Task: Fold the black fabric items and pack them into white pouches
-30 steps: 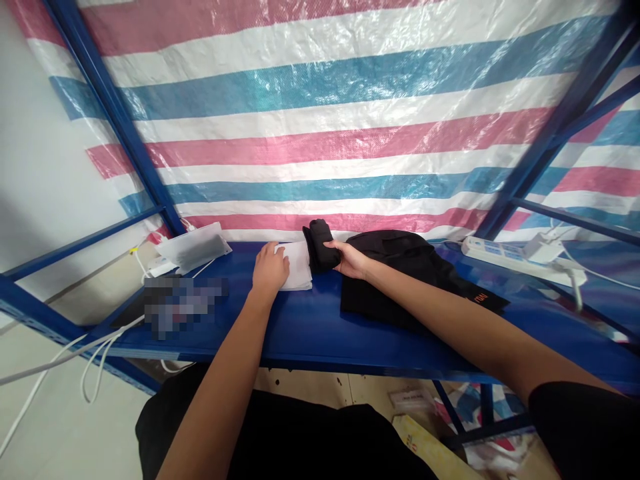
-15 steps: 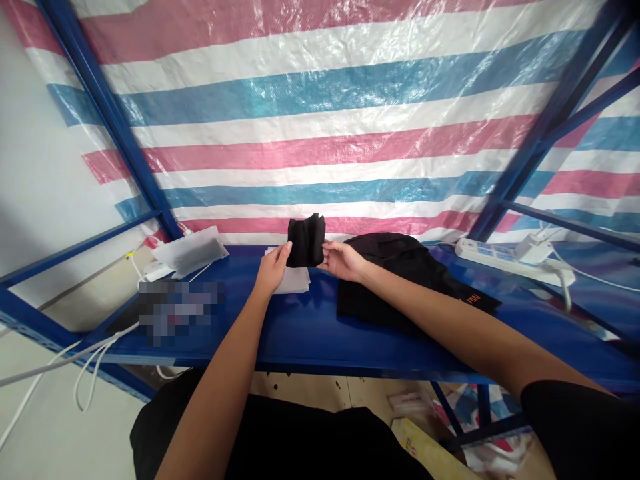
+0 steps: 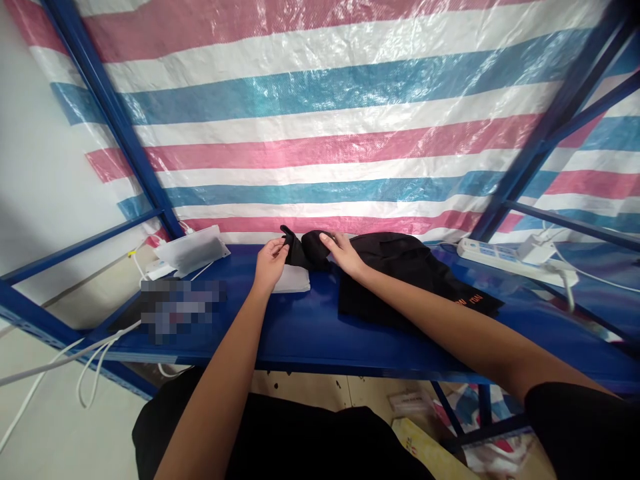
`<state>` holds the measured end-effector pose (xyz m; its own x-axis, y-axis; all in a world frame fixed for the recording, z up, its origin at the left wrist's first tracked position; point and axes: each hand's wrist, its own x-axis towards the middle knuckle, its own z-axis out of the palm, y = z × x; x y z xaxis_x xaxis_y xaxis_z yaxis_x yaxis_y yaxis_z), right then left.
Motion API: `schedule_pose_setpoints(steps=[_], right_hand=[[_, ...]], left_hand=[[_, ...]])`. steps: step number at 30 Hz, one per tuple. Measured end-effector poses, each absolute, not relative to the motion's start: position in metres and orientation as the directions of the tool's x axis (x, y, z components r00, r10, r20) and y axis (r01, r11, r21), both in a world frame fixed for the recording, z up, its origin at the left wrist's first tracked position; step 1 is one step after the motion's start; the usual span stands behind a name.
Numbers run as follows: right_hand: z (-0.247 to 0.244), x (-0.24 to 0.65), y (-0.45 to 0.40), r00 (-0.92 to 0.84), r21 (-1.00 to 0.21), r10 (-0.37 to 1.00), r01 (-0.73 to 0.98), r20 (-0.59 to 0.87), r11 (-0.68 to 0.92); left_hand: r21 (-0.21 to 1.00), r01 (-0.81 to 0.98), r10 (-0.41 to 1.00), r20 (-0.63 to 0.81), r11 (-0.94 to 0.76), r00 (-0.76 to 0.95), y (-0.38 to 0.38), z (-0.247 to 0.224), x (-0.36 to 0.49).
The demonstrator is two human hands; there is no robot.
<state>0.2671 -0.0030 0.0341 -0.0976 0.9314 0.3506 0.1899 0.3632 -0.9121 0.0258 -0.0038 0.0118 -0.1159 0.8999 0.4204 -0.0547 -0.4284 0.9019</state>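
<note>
A small black cloth [image 3: 299,253] is stretched between my two hands, above the back of the blue shelf [image 3: 300,333]. My left hand [image 3: 273,260] pinches its left end between thumb and fingers. The right end is bunched into a rounded bulge, and my right hand [image 3: 344,252] grips it with the thumb in front. White sheets [image 3: 293,280] lie beneath the cloth, partly covered by it and my left hand. A larger black garment [image 3: 400,257] with orange lettering lies on the shelf, partly under my right forearm.
A white power strip [image 3: 515,261] with plugs stands at the right. At the left are a translucent box [image 3: 194,250], white cables [image 3: 97,347] and a blurred-out patch. Blue posts flank a striped plastic sheet [image 3: 320,147] behind the shelf.
The small black cloth has gone from a flat, upright square to a twisted, bunched shape. My right hand has risen slightly and closed over its right end.
</note>
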Motion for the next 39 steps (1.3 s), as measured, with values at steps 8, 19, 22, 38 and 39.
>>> schedule_pose_setpoints(steps=[8, 19, 22, 38, 39], right_hand=[[0.048, 0.285, 0.015, -0.135, -0.756, 0.929, 0.546, 0.345, 0.360], [0.150, 0.380, 0.051, -0.187, -0.813, 0.847, 0.240, 0.497, 0.530], [0.155, 0.409, 0.055, -0.209, -0.833, 0.855, 0.207, 0.475, 0.514], [0.084, 0.498, 0.052, -0.094, -0.938, 0.977, 0.277, 0.191, 0.209], [0.087, 0.505, 0.051, -0.057, -0.914, 0.980, 0.354, 0.191, 0.199]], left_hand=[[0.917, -0.059, 0.917, 0.390, -0.395, -0.090, -0.014, 0.016, 0.026], [0.826, -0.032, 0.800, 0.535, -0.563, -0.273, -0.086, 0.062, 0.061], [0.835, 0.072, 0.821, 0.550, -0.546, -0.151, -0.147, 0.066, 0.097], [-0.095, 0.578, 0.346, 0.718, -0.810, 0.603, -0.216, 0.021, 0.263], [-0.088, 0.574, 0.357, 0.705, -0.814, 0.613, -0.212, 0.018, 0.273]])
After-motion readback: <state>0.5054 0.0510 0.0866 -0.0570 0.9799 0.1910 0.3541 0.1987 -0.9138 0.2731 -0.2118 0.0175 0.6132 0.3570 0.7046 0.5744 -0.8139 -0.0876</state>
